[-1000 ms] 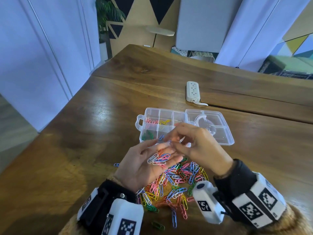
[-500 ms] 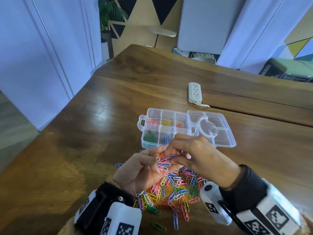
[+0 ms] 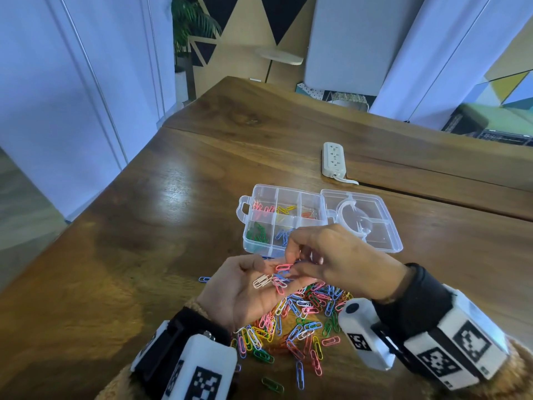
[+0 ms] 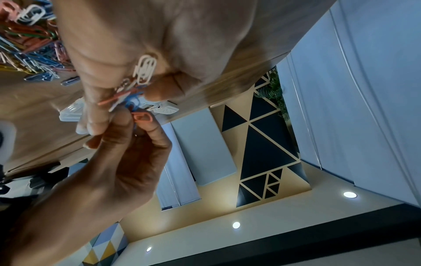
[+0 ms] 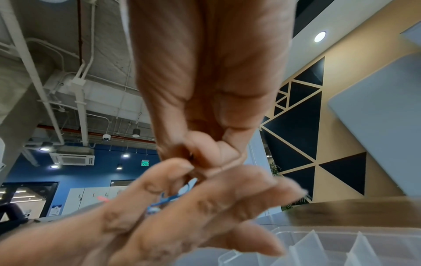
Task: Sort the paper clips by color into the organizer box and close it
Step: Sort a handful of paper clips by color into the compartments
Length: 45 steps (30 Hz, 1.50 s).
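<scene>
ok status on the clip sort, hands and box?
Left hand palm up, cradling a few clips. Right hand pinching a pink clip. Organizer box open, partly filled. Pile unsorted.

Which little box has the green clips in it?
The near-left compartment of the organizer box, next to its handle end, holds the green clips. Its neighbours differ: pink ones sit behind it, blue ones beside it.

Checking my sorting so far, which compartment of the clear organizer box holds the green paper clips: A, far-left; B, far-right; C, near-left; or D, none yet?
C: in the head view the green paper clips sit in the near-left compartment of the organizer box, next to its handle, with pink ones behind them.
</scene>
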Motion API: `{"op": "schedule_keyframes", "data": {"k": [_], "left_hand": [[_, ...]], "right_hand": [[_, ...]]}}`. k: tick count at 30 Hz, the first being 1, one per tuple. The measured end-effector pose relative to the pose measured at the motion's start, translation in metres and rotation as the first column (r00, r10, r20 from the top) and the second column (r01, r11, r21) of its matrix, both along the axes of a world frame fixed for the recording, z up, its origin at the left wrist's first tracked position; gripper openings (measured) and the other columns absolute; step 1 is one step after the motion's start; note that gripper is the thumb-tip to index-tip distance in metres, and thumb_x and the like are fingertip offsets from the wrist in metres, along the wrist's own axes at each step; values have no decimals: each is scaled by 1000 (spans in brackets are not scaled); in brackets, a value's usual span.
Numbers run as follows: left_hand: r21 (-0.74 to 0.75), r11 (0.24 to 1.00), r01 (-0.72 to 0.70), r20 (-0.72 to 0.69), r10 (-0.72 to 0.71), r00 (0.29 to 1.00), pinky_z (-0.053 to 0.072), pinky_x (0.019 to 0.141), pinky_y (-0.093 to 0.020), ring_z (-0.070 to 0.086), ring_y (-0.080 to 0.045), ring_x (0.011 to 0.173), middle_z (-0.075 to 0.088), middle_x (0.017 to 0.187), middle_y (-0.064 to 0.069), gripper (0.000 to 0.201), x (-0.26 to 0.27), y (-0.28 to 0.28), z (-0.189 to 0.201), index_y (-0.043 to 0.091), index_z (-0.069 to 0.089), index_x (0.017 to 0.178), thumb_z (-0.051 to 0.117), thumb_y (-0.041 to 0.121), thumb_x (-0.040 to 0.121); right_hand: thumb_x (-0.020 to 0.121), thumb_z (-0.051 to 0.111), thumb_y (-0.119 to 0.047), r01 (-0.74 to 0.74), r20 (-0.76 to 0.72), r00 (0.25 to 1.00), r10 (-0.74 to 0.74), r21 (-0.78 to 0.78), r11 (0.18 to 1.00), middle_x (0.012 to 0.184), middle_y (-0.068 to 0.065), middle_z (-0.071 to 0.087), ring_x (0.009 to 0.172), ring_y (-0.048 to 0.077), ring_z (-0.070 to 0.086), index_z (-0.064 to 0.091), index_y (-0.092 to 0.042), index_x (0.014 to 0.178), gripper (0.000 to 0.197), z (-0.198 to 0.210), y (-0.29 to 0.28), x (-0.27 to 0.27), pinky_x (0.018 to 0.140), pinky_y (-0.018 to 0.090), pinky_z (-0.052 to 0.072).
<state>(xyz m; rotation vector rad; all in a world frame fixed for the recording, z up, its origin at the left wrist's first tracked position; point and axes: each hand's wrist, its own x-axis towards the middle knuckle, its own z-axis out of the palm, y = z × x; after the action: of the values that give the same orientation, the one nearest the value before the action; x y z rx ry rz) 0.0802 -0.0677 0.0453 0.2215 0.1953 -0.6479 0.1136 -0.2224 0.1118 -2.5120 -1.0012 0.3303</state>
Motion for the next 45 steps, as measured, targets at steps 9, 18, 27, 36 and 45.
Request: {"op": "schedule_keyframes", "data": {"k": [9,18,27,36,45], "left_hand": [[134,991,-30,-54,38,998,56,70,-57,68,-46,84,65,106,-32,34,-4,-9,-2,-14,68,91,43,9,93],[151,987,-54,-47,62,997,55,65,-59,69,-43,75,67,90,-28,41,-7,-15,5,-12,71,78,46,16,91],[48,997,-62,19,61,998,53,89,-48,67,-36,83,65,91,-29,67,0,-15,-13,-19,61,108,23,36,104],[200,975,-99,47,91,995,49,86,-39,61,-27,81,60,91,-19,44,0,-19,-8,-7,56,108,42,34,98],[139,988,-62,-13,64,998,50,81,-56,67,-44,92,62,111,-34,52,3,-13,-11,-19,68,93,35,21,98]], "right_hand": [[79,69,-7,56,-38,998,-52,138,989,59,-19,51,59,-10,51,66,-13,86,10,1,5,-5,61,5,37],[80,67,-5,142,-36,990,-138,169,975,73,-8,67,71,-4,58,69,-16,93,18,3,3,-10,65,8,42],[81,67,-11,321,-56,947,-317,115,940,70,-12,60,59,-4,50,70,-19,89,12,-19,3,-17,64,6,39],[80,66,-10,266,8,964,-267,43,963,76,-11,50,66,3,43,64,-14,91,12,-25,14,-16,62,11,33],[78,67,2,413,-394,875,-282,302,859,64,-4,62,58,7,58,64,-17,75,20,-26,-7,19,57,21,49]]}}
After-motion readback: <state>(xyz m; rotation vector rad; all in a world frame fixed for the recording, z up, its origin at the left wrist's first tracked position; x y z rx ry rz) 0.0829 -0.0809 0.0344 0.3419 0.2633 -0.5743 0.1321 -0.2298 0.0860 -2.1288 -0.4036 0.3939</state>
